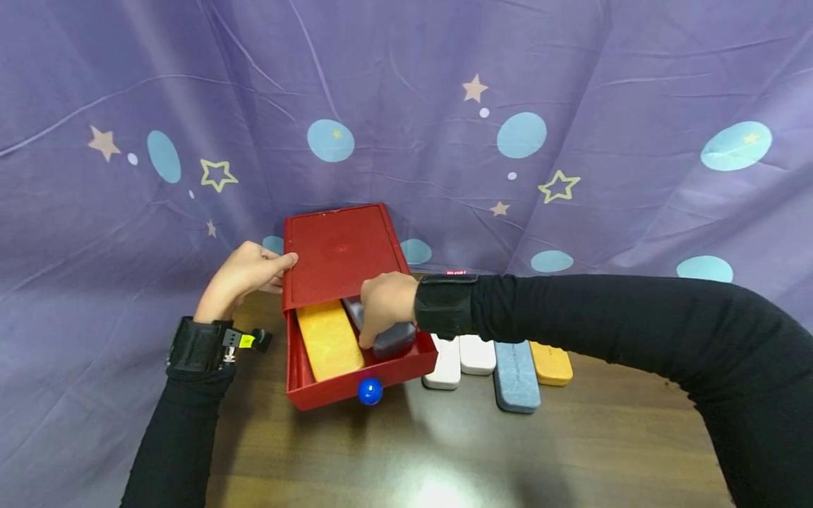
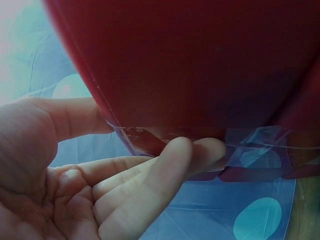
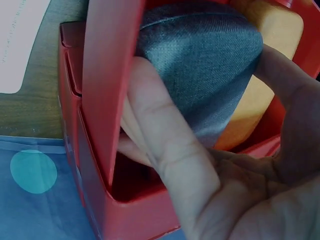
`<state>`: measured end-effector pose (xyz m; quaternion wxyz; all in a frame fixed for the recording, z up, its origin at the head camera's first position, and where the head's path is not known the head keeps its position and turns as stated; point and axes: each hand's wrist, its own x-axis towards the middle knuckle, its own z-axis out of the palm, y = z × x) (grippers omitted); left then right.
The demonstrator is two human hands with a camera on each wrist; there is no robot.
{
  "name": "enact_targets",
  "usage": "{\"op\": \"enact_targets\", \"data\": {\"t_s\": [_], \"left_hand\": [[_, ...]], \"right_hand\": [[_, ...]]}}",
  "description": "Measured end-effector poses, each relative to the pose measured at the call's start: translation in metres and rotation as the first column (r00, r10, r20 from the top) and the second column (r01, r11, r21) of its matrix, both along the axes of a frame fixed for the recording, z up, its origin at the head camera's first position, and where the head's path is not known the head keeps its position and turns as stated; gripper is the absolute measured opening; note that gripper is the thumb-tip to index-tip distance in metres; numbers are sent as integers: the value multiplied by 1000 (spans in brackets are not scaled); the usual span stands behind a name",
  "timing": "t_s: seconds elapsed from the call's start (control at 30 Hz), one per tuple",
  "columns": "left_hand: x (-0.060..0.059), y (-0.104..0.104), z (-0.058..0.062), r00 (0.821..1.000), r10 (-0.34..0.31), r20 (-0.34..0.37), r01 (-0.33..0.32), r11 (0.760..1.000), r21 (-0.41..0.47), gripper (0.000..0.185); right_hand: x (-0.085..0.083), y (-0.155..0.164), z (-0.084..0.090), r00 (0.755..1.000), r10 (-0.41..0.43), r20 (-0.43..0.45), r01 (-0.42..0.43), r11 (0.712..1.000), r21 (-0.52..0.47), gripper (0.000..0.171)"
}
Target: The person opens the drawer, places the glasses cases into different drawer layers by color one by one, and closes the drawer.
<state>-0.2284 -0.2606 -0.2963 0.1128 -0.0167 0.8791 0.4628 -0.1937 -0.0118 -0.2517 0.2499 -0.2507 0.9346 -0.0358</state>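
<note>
Red all over, the drawer box (image 1: 343,282) stands on the wooden surface (image 1: 444,444), with its drawer (image 1: 356,381) pulled out toward you and a round blue knob (image 1: 370,391) on the drawer's front wall. Inside the drawer a yellow case (image 1: 328,340) lies lengthwise along its left side, and just beside it, to the right, sits the grey case (image 1: 390,337), a rounded oblong covered in a fine woven fabric. Your right hand (image 1: 386,307) reaches into the drawer and clamps on the grey case; the right wrist view shows your thumb on one side of it and your fingers (image 3: 165,150) on the other, squeezed between the case and the drawer's right wall, which crowds the hold. Your left hand (image 1: 244,276) steadies the box at its left edge, thumb on the top panel and fingertips (image 2: 192,152) pressed under the rim. A strip of clear tape (image 2: 255,142) runs along that edge.

To the right of the drawer box, four more cases lie side by side on the surface: two white ones (image 1: 460,360), a blue one (image 1: 516,377) and an orange one (image 1: 551,363). No writing on any of them can be read. A purple cloth (image 1: 571,106) printed with stars and blue circles hangs behind the box.
</note>
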Motion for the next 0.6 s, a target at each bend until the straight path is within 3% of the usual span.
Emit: {"op": "enact_targets", "data": {"t_s": [0.2, 0.6], "left_hand": [[0, 1, 0, 1000, 7, -6, -7, 1000, -7, 51], [-1, 0, -2, 1000, 9, -10, -10, 1000, -17, 51]], "right_hand": [[-2, -1, -8, 1000, 9, -16, -9, 1000, 18, 47], [1, -3, -15, 998, 10, -60, -8, 999, 31, 40]]}}
